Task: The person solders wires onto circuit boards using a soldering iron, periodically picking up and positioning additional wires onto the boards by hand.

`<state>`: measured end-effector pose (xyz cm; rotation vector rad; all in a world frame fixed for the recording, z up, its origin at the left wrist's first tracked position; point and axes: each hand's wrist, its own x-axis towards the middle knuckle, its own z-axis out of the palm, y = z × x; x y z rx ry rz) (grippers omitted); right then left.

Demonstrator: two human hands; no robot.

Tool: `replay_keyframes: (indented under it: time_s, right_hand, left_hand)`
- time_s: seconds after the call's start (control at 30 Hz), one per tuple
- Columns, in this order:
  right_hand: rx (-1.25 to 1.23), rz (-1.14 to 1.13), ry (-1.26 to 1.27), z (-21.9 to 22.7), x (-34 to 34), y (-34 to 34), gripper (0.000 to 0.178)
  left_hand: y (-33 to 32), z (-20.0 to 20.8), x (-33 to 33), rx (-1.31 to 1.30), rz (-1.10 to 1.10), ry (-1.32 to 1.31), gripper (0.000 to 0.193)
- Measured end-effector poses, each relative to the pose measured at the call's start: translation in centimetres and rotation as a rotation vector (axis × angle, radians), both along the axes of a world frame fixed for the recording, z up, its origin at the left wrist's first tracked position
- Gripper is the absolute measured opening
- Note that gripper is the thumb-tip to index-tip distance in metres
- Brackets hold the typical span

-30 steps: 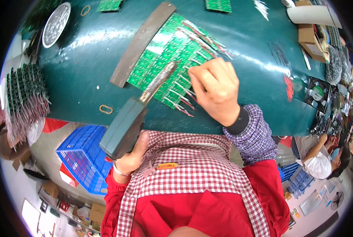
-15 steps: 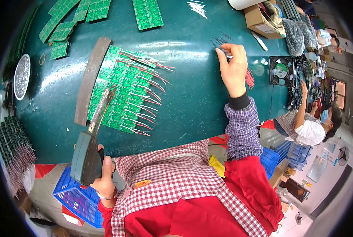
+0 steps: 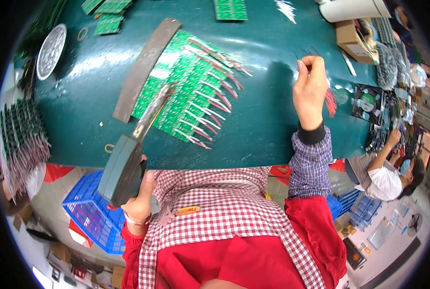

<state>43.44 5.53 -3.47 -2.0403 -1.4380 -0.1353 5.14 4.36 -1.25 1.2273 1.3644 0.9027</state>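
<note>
My left hand (image 3: 140,202) is wrapped round the handle of a dark green soldering gun (image 3: 120,168). Its long metal tip lies over a panel of green circuit boards (image 3: 179,84). Pairs of red and white wires (image 3: 218,107) stick out along the panel's right side. A curved brown bar (image 3: 145,72) lies against the panel's left edge. Off to the right, my right hand (image 3: 311,96) pinches a thin black wire (image 3: 295,53) between thumb and forefinger. Behind its fingers lie more black wires (image 3: 313,49), and a bundle of red wires (image 3: 330,103) lies beside the hand.
White wires (image 3: 285,10) and further green boards (image 3: 231,9) lie at the far side. A round metal dish (image 3: 51,51) is at the left. On the right are a cardboard box (image 3: 354,45) and a black fan (image 3: 367,102). A co-worker (image 3: 385,178) sits beyond, at right.
The whole view has shifted, so the table's things appear farther right and higher. My right thumb and forefinger have closed, and a black wire now stands up from them. The soldering gun stays in my left hand.
</note>
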Motion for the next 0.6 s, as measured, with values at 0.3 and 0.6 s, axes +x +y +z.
replay_keyframes:
  time_s: [0.3, 0.6]
  right_hand:
    - [0.054, 0.427, 0.303, 1.8, -12.3, 0.0, 0.016]
    - [0.102, 0.462, 0.24, -0.6, -14.3, 0.0, 0.021]
  left_hand:
    - [-0.5, 0.2, -1.1, -0.031, -0.109, -0.032, 0.039]
    - [-1.4, 0.7, -2.1, -0.043, -0.196, -0.008, 0.036]
